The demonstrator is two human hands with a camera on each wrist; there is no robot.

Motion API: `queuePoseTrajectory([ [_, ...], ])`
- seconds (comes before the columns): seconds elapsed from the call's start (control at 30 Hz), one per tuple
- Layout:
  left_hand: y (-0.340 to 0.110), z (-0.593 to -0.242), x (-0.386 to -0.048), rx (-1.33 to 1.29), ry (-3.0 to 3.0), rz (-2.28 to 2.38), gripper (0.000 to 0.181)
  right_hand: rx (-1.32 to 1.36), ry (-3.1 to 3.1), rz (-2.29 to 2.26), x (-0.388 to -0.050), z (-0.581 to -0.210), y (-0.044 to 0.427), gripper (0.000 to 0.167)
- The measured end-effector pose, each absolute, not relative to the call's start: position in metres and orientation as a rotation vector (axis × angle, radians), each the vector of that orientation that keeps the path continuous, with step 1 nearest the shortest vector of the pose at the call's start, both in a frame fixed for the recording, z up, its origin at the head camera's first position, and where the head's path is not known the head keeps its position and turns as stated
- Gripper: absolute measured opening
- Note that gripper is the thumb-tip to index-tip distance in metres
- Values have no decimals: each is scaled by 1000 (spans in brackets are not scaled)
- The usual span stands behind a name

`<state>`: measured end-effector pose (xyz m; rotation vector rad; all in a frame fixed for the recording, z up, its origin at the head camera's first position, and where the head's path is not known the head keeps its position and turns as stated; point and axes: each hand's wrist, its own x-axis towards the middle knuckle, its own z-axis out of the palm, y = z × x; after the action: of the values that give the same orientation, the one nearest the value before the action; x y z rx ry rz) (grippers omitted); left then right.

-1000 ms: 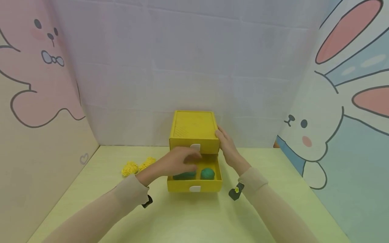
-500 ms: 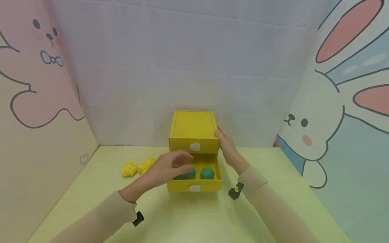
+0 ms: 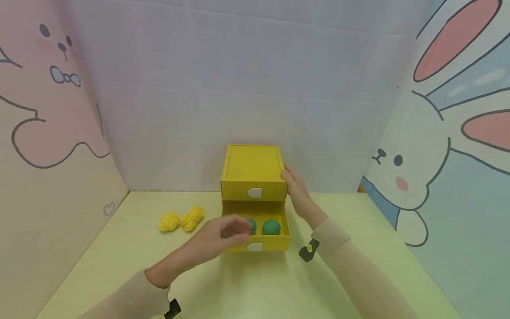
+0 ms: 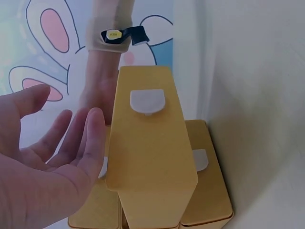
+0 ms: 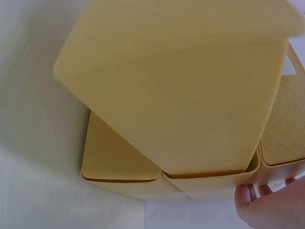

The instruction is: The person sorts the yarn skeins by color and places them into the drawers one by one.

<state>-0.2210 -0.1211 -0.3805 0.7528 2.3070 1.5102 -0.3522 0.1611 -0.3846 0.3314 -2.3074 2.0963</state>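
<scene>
A yellow drawer box stands against the back wall, its middle drawer pulled out; the left wrist view also shows the pulled drawer's front and its white tab. Inside lie a round ball of green yarn and a second green yarn piece, partly hidden behind my left hand. My left hand hovers at the drawer's front left corner, fingers loosely bent and holding nothing. Against the box's right side rests my right hand, its fingertips touching the casing.
Two bundles of yellow yarn, a rounder one and a longer one, lie on the pale table left of the box. A white cloth wall closes off the back, with cartoon-printed panels on both sides.
My left hand has drawn back from over the open drawer, toward the lower left, uncovering more of its inside. My right hand stays at the box's side.
</scene>
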Motion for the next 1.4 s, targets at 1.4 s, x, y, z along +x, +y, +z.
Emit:
queuePoseTrajectory([
  [1.4, -96, -456, -223, 244, 1268, 1845, 80, 368, -2284, 2113, -351, -386, 161, 58],
])
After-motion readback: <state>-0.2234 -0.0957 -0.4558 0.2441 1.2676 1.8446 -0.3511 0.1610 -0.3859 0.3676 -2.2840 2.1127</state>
